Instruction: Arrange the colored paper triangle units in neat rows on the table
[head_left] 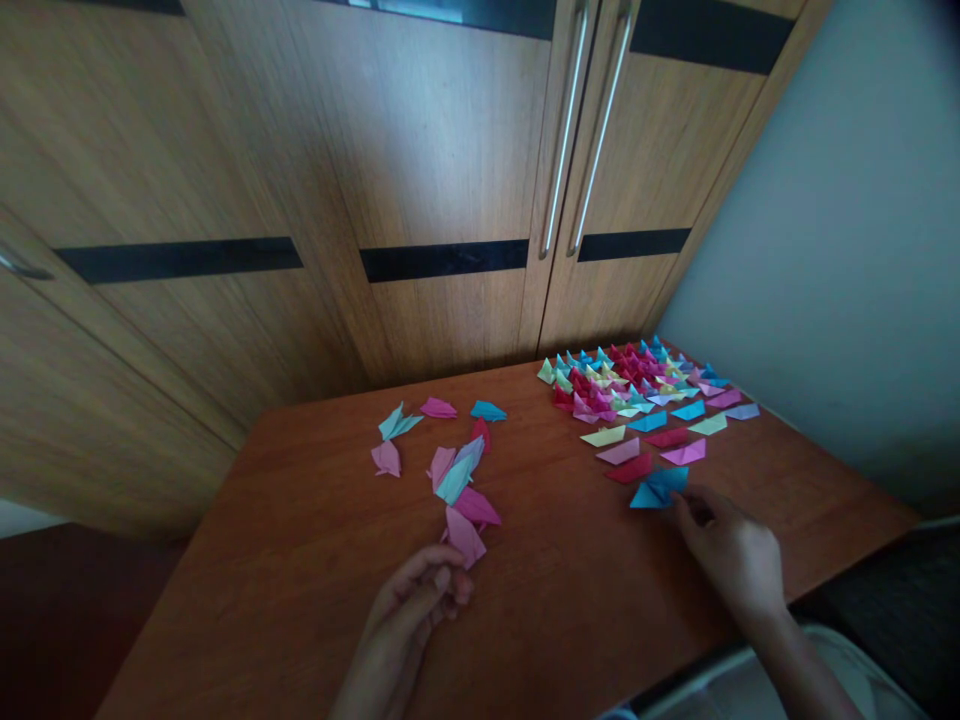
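My right hand is closed, its thumb and fingertips pinching the near corner of a blue folded paper boat. That boat sits low over the wooden table, just in front of a red flat-folded boat. Over on the left, my left hand has its fingers curled together at the lower edge of a pink folded paper piece. Behind it lies a loose heap with a magenta folded piece and a pale mint one. The left fingertips partly cover the pink piece.
Many small paper boats stand in close rows at the table's back right, with flat-folded boats in front. More folded pieces lie scattered left of centre. A wooden cabinet borders the table's back; a wall rises right.
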